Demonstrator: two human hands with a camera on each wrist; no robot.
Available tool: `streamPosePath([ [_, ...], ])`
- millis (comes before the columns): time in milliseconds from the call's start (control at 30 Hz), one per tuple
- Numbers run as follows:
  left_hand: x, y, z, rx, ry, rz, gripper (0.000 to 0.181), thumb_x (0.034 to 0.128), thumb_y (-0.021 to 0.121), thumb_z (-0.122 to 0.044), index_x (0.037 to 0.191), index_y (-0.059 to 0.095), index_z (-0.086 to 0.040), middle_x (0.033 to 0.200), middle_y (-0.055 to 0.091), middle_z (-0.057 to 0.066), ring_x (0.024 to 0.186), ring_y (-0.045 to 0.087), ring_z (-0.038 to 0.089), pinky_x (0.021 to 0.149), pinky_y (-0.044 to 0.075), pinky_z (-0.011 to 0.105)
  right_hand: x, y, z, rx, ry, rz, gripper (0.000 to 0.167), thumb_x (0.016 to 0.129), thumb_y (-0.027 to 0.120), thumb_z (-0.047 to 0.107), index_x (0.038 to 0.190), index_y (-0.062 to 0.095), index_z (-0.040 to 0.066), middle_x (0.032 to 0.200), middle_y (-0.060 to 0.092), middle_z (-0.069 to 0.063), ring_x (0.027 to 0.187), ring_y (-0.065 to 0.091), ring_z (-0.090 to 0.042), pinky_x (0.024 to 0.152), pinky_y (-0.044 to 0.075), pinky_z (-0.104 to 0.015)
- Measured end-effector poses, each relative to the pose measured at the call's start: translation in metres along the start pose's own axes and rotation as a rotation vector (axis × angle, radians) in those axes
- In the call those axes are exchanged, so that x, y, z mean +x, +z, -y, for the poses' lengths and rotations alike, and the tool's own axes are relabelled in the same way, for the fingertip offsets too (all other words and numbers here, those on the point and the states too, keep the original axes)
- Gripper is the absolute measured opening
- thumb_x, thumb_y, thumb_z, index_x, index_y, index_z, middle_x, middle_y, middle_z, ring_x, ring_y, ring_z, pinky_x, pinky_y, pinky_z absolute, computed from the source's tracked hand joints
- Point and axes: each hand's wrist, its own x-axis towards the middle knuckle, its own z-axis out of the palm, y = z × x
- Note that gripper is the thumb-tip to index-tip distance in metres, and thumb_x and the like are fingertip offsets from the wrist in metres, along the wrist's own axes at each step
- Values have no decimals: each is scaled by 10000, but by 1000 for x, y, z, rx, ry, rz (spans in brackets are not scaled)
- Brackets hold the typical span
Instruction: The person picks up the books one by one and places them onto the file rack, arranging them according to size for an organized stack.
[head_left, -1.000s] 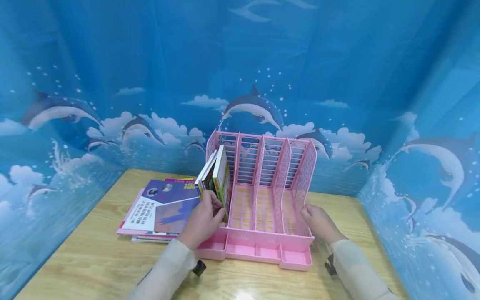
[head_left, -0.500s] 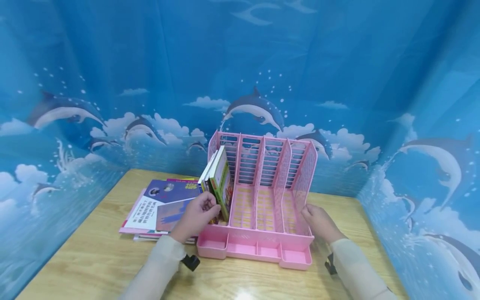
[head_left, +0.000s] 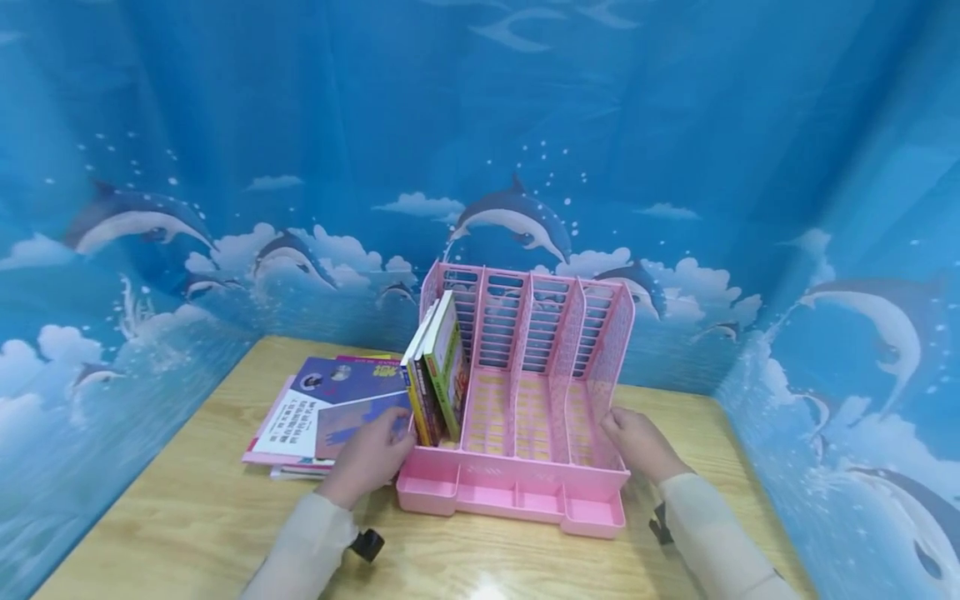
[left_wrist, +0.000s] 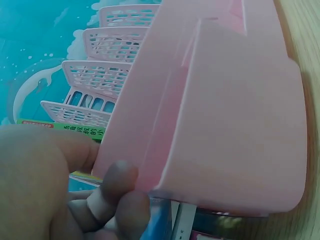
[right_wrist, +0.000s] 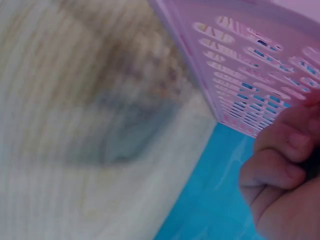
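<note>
A pink desktop file rack [head_left: 525,471] stands on the table, with upright dividers and small front trays. Several thin books [head_left: 442,375] lean upright in its leftmost compartment, one with a green cover. At the rack's left front corner, my left hand [head_left: 372,454] pinches the edge with curled fingers. The left wrist view shows that hand [left_wrist: 95,190] close up against the pink corner. My right hand [head_left: 637,442] grips the right side panel low down. In the right wrist view its curled fingers [right_wrist: 272,170] lie by the perforated panel [right_wrist: 250,65].
Left of the rack lies a flat stack of books and magazines [head_left: 330,375], purple and white covers on top, partly behind my left hand. A blue dolphin-print curtain [head_left: 337,167] hangs around the wooden table [head_left: 172,492].
My left hand has let go of the books in the left compartment and moved left and down to the rack's front corner. The books stay leaning there. The right hand keeps its place.
</note>
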Motion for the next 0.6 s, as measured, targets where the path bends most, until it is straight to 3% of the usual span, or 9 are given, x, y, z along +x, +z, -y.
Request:
streamPosePath([
  [100, -2, 1, 0, -39, -5, 0, 498, 982, 609, -197, 1453, 536, -54, 877, 664, 75, 646, 593, 188, 579, 512, 365, 0, -4, 6, -64, 12, 31, 358, 1094, 390, 265, 793, 519, 119, 688, 476, -32, 643, 464, -194, 659, 439, -361],
  [167, -2, 2, 0, -40, -10, -9, 490, 979, 607, -194, 1446, 542, -61, 944, 688, 76, 671, 591, 165, 584, 505, 338, -1, -7, 9, -111, 26, 54, 371, 1100, 372, 275, 822, 552, 110, 706, 505, -38, 663, 492, -201, 689, 466, -393],
  [267, -1, 4, 3, -57, -29, -10, 475, 986, 609, -220, 1438, 550, -85, 989, 697, 86, 689, 602, 165, 584, 516, 331, -1, -10, 14, -155, 29, 78, 385, 1102, 353, 283, 876, 597, 89, 737, 542, -46, 700, 529, -211, 739, 500, -453],
  [367, -1, -1, 9, -94, -57, 1, 455, 1009, 628, -320, 1411, 571, -116, 900, 665, 65, 664, 589, 181, 558, 507, 336, -2, -11, 19, -159, 41, 81, 391, 1097, 351, 287, 847, 585, 98, 725, 540, -51, 687, 526, -218, 709, 496, -445],
  [467, 0, -17, 20, -57, -62, -30, 440, 1013, 636, -423, 1328, 629, -116, 810, 629, 37, 665, 576, 179, 591, 494, 350, -2, -8, 21, -153, 57, 67, 399, 1097, 346, 277, 778, 528, 123, 680, 502, -52, 636, 491, -217, 643, 455, -382],
  [600, -2, -50, 47, 96, -57, -152, 385, 1028, 605, -405, 1207, 675, -71, 812, 681, 28, 702, 620, 177, 659, 513, 393, -3, -3, 18, -154, 67, 46, 407, 1104, 333, 276, 779, 526, 126, 663, 488, -50, 617, 482, -213, 632, 446, -370],
])
